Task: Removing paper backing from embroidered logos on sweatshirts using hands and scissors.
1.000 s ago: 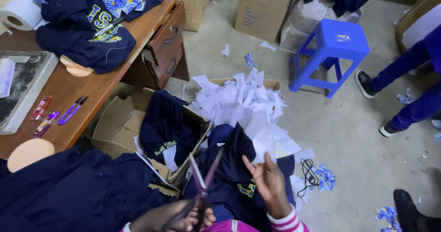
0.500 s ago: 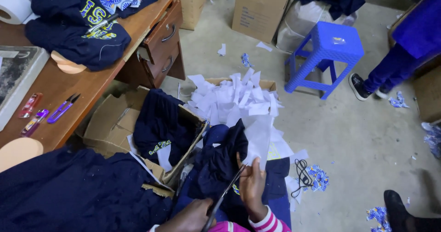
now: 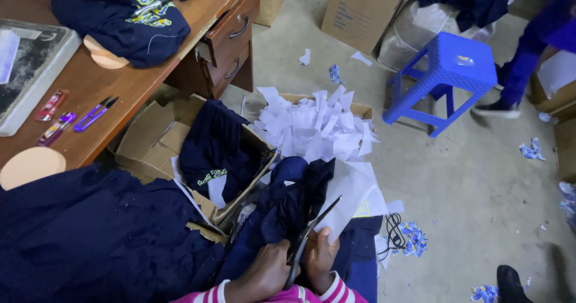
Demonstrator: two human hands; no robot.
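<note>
- We are looking down at a navy garment [image 3: 282, 210] draped over our lap, beside a cardboard box [image 3: 153, 141] on the floor.
- We are pinching white backing paper [image 3: 351, 192] with our right hand [image 3: 318, 256], grip clamped on its near edge.
- We are gripping scissors [image 3: 306, 243] in our left hand [image 3: 270, 270], fingers closed on the handles, blades pointing up-right along the paper.

Bare hands [image 3: 294, 267], ringless, with pink sleeves striped white and dark at both cuffs.
</note>
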